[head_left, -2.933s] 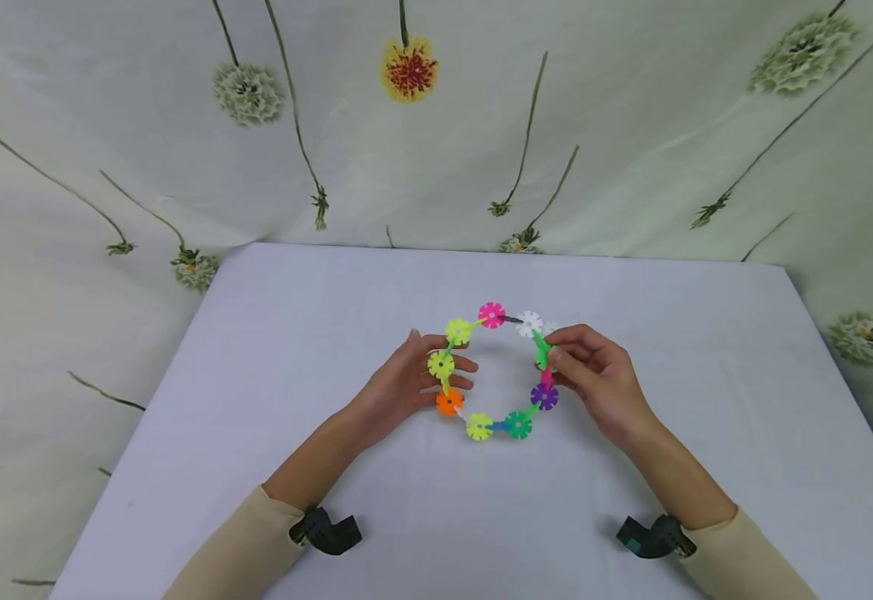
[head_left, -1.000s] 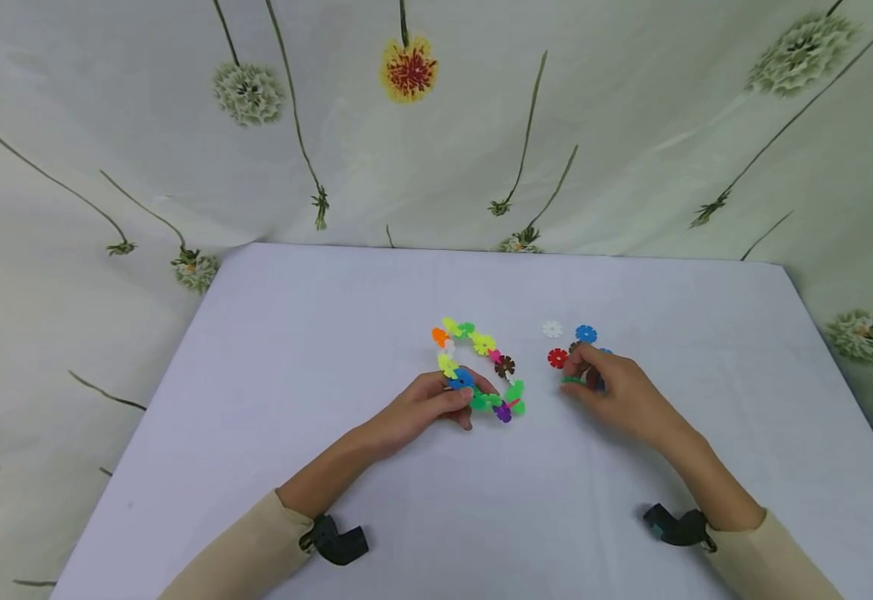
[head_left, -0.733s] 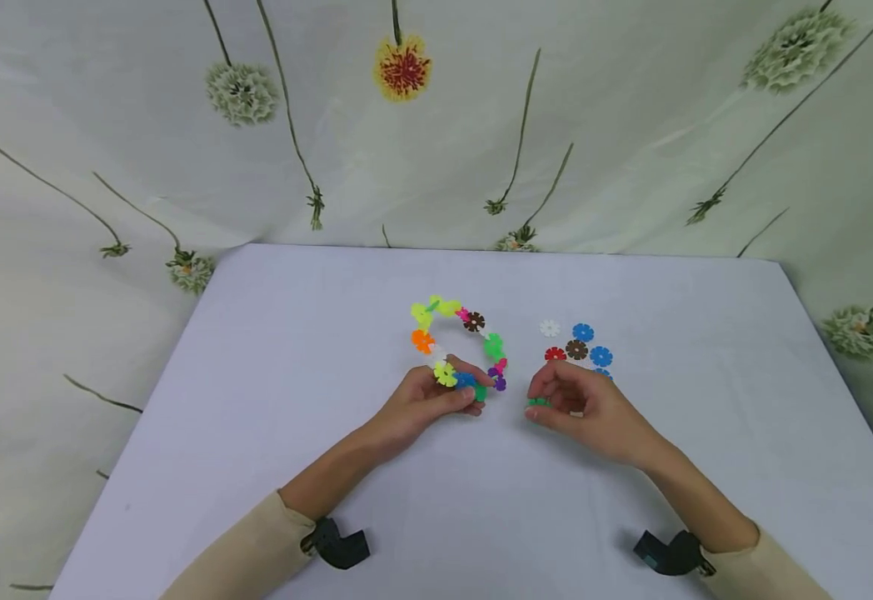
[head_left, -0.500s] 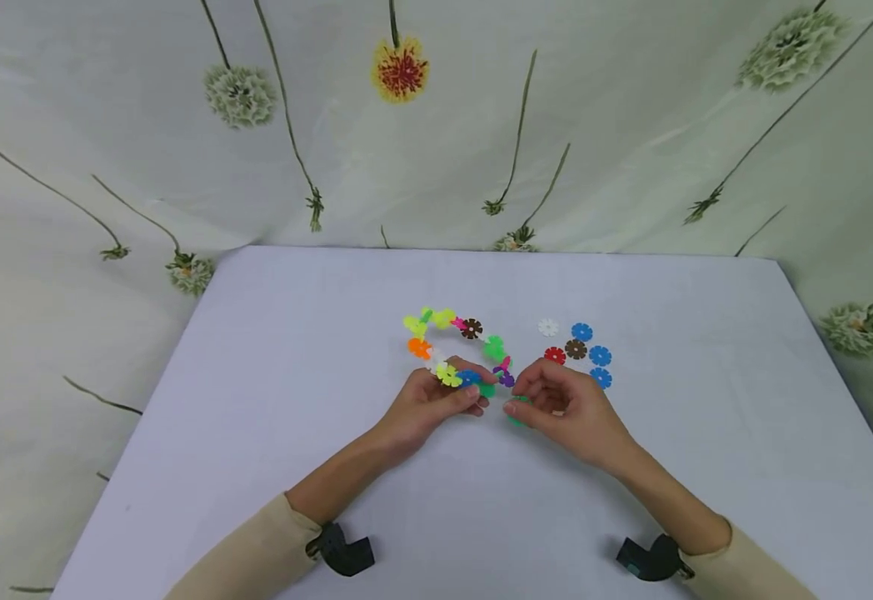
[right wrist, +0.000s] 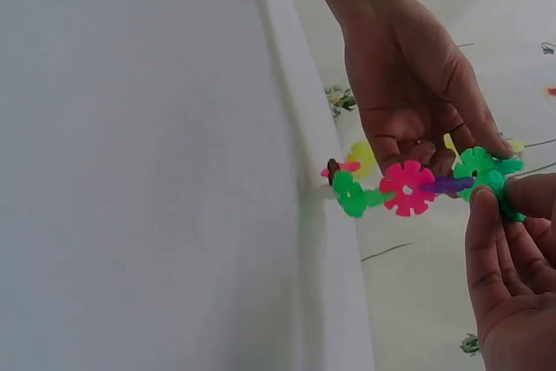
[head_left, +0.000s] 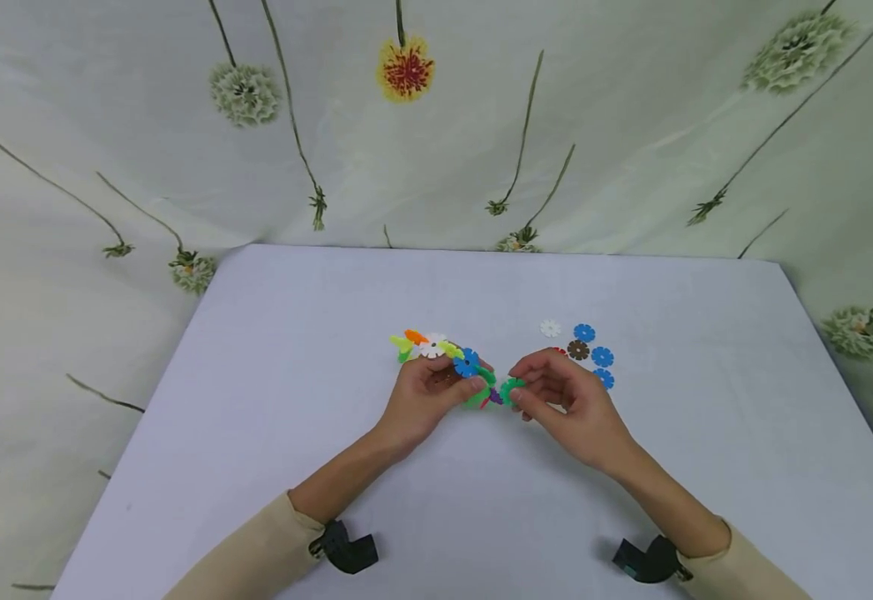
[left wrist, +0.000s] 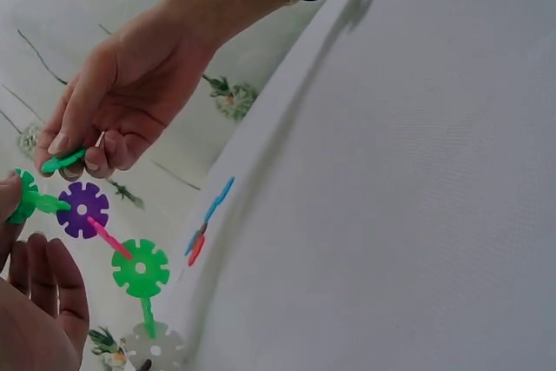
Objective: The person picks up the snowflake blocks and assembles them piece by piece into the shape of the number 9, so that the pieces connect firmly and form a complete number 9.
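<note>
My left hand [head_left: 425, 404] holds a ring of colourful plastic snowflake discs, its thumb and fingers on the green and blue discs [head_left: 466, 362]. The ring tilts away to the left, with white, orange and yellow discs showing behind the hand. In the left wrist view, a purple disc [left wrist: 82, 210] and a green disc [left wrist: 140, 268] of the ring hang linked. Between thumb and fingers, my right hand [head_left: 575, 412] pinches a single green snowflake disc [head_left: 510, 390] close beside the ring. Whether this disc touches the ring I cannot tell.
Loose snowflake discs lie on the white table [head_left: 316, 317] beyond my right hand: a white disc [head_left: 551, 328], a brown disc [head_left: 578, 350], and blue discs [head_left: 602, 357]. A red one is mostly covered by the right hand. A flower-print cloth [head_left: 466, 150] hangs behind.
The right hand let go of the ring, took a green snowflake disc from the loose ones and brought it left to the ring. The left hand now grips the ring and has tipped it over.
</note>
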### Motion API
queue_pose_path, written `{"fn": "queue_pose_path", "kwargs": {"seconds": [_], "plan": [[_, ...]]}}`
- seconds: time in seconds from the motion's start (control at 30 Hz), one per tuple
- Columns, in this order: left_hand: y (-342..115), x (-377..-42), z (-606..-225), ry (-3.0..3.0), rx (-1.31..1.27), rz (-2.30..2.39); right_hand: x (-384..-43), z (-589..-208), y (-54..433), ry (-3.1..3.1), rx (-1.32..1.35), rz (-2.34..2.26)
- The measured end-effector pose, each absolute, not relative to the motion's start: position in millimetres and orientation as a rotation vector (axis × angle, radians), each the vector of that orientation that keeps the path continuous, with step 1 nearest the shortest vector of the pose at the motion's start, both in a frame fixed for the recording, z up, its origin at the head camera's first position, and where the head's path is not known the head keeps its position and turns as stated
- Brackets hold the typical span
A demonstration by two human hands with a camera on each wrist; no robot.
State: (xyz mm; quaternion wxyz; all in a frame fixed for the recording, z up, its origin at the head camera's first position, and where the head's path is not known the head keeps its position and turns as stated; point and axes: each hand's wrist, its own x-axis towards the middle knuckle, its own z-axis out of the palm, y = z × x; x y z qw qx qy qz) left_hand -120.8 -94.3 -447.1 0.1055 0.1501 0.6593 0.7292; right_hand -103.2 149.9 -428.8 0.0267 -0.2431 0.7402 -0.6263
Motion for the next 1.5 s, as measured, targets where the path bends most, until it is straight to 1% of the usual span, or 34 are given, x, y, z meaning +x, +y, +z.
{"fn": "queue_pose_path", "kwargs": {"seconds": [0.27,0.43,0.57,0.7,0.9,1.07,1.27,1.5], "plan": [[-93.1,-120.0,-443.3,1.965,0.523,2.086,-102.6,-429.4,148.7,2.272,-0.773,-1.951],[-93.7,-119.4,-441.7,1.922,0.622,1.966,-103.5,-434.5,149.3,2.242,-0.795,-2.009],[-94.8,-118.1,-440.2,1.904,0.653,1.894,-103.5,-437.1,150.6,2.208,-0.791,-2.05],[-94.9,-117.8,-439.7,1.897,0.56,1.894,-103.2,-436.6,151.0,2.2,-0.775,-2.044],[-92.9,-122.1,-435.9,1.862,0.256,1.95,-100.3,-437.6,154.2,2.279,-0.764,-2.011],[-92.1,-123.4,-432.7,1.862,0.124,1.981,-98.2,-442.4,156.2,2.461,-0.734,-1.961],[-92.0,-121.3,-433.8,1.913,0.158,1.938,-100.5,-442.2,153.4,2.48,-0.748,-1.967],[-89.1,-121.3,-440.4,2.001,0.3,1.865,-104.9,-439.9,150.2,2.342,-0.568,-1.865]]}}
